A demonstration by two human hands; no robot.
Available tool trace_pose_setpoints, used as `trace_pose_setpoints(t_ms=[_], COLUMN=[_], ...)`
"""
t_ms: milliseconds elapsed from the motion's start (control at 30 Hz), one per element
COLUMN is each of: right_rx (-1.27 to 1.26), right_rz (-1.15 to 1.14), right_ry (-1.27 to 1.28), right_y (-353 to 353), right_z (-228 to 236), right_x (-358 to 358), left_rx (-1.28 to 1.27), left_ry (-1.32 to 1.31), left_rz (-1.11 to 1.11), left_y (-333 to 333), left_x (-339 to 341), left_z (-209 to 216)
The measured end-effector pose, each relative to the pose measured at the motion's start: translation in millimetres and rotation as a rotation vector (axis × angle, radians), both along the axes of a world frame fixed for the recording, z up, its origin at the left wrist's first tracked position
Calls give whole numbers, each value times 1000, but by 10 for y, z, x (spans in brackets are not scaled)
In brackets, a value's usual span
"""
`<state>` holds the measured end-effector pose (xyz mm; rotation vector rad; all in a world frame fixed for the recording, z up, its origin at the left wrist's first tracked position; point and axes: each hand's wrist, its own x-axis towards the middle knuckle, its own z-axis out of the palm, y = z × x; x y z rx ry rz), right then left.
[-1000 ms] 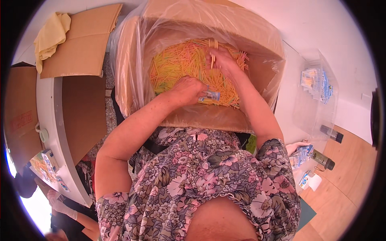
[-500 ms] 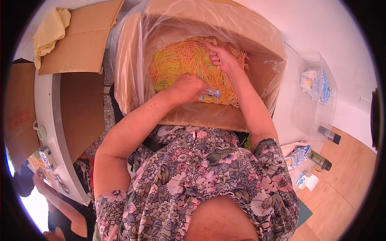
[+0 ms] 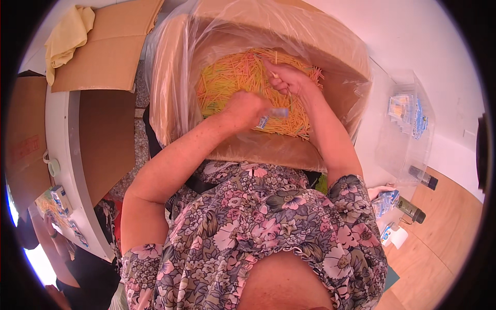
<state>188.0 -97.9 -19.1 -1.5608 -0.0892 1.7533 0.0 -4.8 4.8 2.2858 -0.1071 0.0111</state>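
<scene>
A large cardboard box [image 3: 268,152] lined with a clear plastic bag sits in front of me, filled with thin yellow, orange and green sticks [image 3: 232,82]. My left hand [image 3: 248,108] is inside the box, fingers closed around a small clear packet with blue print [image 3: 271,118]. My right hand [image 3: 287,80] is deeper in the pile, fingers closed on a few sticks. Both forearms reach in over the near wall of the box.
Flattened cardboard [image 3: 106,57] with a yellow cloth [image 3: 67,36] lies at the upper left. A white table edge [image 3: 64,170] curves down the left. A clear plastic bin of packets [image 3: 408,124] stands at the right, with small bottles [image 3: 421,178] on the wooden floor.
My right hand has dropped from a raised position down into the stick pile and closed on sticks. The left hand stayed in place with the packet.
</scene>
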Motion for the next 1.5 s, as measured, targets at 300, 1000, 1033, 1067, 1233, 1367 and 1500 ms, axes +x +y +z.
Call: trace_pose_setpoints(t_ms=[300,1000,1033,1067,1233,1367,1500], right_rx=[325,288,198,195,14,-80,-38], right_rz=[529,-459,-364,-365,400,640,544], right_ry=[-1030,-451,-580,-583,-1624,-1608,-1636], right_y=[-406,-260,-169,-105,315,475,355], right_z=[425,192,117,-33,-393,-428,-417], right_x=[-568,-571,-431,-315,-174,-159,-65], left_rx=[-402,-826,-577,-580,-497,-428,-407], left_ry=[-71,320,289,288,329,286,289], left_rz=[293,235,188,185,168,144,135], left_y=[128,110,94,80,96,121,112], left_x=[97,46,33,39,51,55,70], left_z=[-112,-48,-74,-69,76,97,98])
